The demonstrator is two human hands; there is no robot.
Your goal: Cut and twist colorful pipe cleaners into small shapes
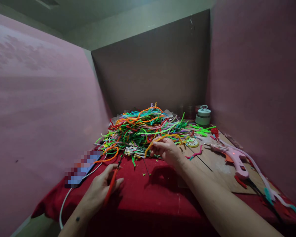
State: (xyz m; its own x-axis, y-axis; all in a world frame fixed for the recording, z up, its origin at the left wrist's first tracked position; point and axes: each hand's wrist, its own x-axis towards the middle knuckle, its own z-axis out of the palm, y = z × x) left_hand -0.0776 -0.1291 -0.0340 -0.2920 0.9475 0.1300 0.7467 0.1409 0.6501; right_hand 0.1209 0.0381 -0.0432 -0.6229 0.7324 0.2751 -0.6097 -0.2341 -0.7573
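Observation:
In the head view, my left hand (100, 186) is closed around a pair of pliers (111, 185) with orange-red handles; their dark jaws point away from me. My right hand (167, 152) pinches a yellow-orange pipe cleaner (148, 149) between thumb and fingers, in front of the heap. One end of it bends down to the left, and the rest arches over the hand to the right. Behind both hands lies a large tangled pile of coloured pipe cleaners (140, 126). A bundle of white-tipped stems (134, 150) sits at its front edge.
A pink glue gun (233, 157) rests on a wooden board (219, 179) at the right, with its cord trailing forward. A green jar (203, 117) stands behind. At the left lies a phone (85, 169) with a white cable (62, 209). A red cloth (160, 200) covers the table.

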